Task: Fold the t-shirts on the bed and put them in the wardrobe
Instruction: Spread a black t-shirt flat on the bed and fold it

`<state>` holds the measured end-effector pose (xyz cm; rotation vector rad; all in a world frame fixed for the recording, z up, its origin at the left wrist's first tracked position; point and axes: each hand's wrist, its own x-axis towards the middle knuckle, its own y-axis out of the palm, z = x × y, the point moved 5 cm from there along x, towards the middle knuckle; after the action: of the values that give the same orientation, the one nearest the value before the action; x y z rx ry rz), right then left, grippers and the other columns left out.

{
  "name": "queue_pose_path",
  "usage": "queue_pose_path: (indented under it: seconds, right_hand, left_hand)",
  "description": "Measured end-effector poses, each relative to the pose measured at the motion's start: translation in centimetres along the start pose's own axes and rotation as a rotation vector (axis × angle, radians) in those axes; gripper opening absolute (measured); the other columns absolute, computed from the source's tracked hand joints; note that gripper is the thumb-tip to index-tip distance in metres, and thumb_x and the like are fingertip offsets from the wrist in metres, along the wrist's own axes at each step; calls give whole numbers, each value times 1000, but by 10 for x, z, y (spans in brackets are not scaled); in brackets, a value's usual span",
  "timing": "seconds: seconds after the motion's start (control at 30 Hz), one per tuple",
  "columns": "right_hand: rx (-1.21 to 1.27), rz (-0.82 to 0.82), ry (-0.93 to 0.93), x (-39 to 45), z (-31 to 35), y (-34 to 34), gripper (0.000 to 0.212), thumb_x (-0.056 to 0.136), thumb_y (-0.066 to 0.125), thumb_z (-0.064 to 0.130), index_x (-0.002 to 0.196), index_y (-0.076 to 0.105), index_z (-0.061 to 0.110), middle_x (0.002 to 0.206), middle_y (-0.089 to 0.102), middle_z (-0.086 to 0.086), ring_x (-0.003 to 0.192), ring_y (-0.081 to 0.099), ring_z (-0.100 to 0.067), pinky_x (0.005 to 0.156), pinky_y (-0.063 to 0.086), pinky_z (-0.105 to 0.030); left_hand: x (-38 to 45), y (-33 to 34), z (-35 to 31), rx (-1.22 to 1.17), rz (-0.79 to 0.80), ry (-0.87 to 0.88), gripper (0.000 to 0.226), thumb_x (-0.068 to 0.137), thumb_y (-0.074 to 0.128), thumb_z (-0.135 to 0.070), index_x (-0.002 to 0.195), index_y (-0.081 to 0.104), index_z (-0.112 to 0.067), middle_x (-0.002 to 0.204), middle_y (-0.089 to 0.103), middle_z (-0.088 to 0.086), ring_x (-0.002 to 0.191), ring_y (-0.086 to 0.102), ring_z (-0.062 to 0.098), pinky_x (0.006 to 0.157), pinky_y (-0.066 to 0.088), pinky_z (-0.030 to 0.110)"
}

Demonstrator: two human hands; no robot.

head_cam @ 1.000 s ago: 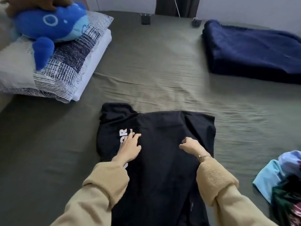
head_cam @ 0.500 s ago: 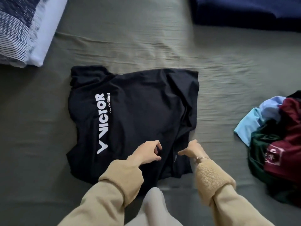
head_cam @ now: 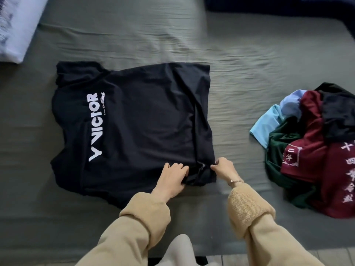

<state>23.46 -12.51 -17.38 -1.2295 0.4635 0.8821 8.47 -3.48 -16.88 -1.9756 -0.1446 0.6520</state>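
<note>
A black t-shirt with white "VICTOR" lettering lies partly folded on the olive-green bed, its right side turned in. My left hand grips the cloth at the shirt's near hem, fingers curled into it. My right hand pinches the near right corner of the same hem. A heap of unfolded t-shirts in light blue, dark green, maroon and black lies to the right. No wardrobe is in view.
A white pillow pokes in at the top left. A dark navy blanket lies along the top right edge. The bed's near edge and a strip of floor show at the bottom.
Both hands slid from the middle of the black shirt down to its near hem and took hold of the cloth. The view tilted downward, dropping the blue plush toy out of frame.
</note>
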Motion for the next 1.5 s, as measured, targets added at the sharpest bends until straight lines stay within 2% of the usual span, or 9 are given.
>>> queue_pose_path:
  seconds: [0.2, 0.4, 0.5, 0.63, 0.8, 0.97, 1.2, 1.33, 1.5]
  right_hand:
    - [120, 62, -52, -13, -2, 4, 50, 75, 72, 49, 100, 47, 14, 102, 59, -4, 100, 57, -23, 80, 44, -30]
    - [82, -51, -87, -20, -2, 3, 17, 84, 66, 29, 73, 64, 16, 94, 69, -9, 95, 63, -26, 84, 49, -31]
    - [241, 158, -2, -35, 2, 4, 47, 85, 59, 52, 84, 64, 6, 85, 66, -8, 77, 60, -22, 70, 51, -31]
    - [365, 404, 36, -55, 14, 9, 26, 89, 63, 31, 82, 51, 9, 74, 57, -5, 62, 55, -12, 57, 46, -25]
    - [330, 150, -53, -40, 17, -14, 22, 86, 65, 16, 73, 47, 16, 89, 60, -6, 71, 59, -13, 54, 40, -23]
    - [38, -96, -58, -39, -3, -61, 35, 78, 73, 25, 102, 50, 16, 105, 55, -3, 105, 53, -23, 87, 43, -33]
    - [-255, -115, 73, -43, -51, -88, 14, 74, 65, -1, 78, 53, 5, 110, 65, -19, 105, 62, -30, 79, 47, -31]
    - [-356, -97, 109, -45, -66, -69, 34, 88, 51, 4, 121, 57, 1, 128, 55, -17, 119, 53, -32, 90, 45, -35]
    - [-410, -1, 118, -45, -77, -41, 37, 92, 45, 8, 127, 54, 3, 133, 51, -16, 123, 50, -31, 94, 43, -35]
  left_hand:
    - [-7, -3, -8, -263, -97, -107, 12, 94, 44, -25, 84, 44, -18, 84, 50, -7, 88, 49, 17, 73, 32, 28]
    - [-16, -11, 0, -485, -61, -236, 14, 93, 49, -27, 81, 47, -20, 85, 59, -4, 82, 50, 16, 72, 40, 30]
    - [-20, -21, -4, -556, -64, -277, 16, 92, 53, -26, 77, 49, -20, 80, 60, -2, 79, 53, 19, 71, 42, 31]
    - [-22, -30, -8, -593, -62, -283, 20, 90, 57, -28, 74, 49, -21, 74, 57, -5, 73, 50, 17, 67, 41, 32]
    - [-26, -37, -4, -511, -71, -286, 20, 90, 60, -25, 75, 50, -17, 72, 51, -5, 67, 45, 15, 61, 36, 28]
    - [-26, -38, -13, -404, -59, -230, 9, 86, 60, -12, 83, 52, -15, 80, 51, -5, 75, 48, 16, 70, 43, 31]
    - [-32, -8, -26, -151, 195, -156, 24, 78, 48, 5, 87, 49, -17, 92, 49, -4, 87, 49, 18, 70, 35, 24]
    - [-37, 17, -29, -53, 281, -173, 30, 78, 44, 7, 97, 55, -13, 106, 57, 3, 102, 52, 22, 78, 39, 29]
    - [-39, 31, -27, 110, 363, -207, 29, 82, 45, 6, 104, 59, -8, 113, 59, 8, 104, 57, 27, 84, 44, 33]
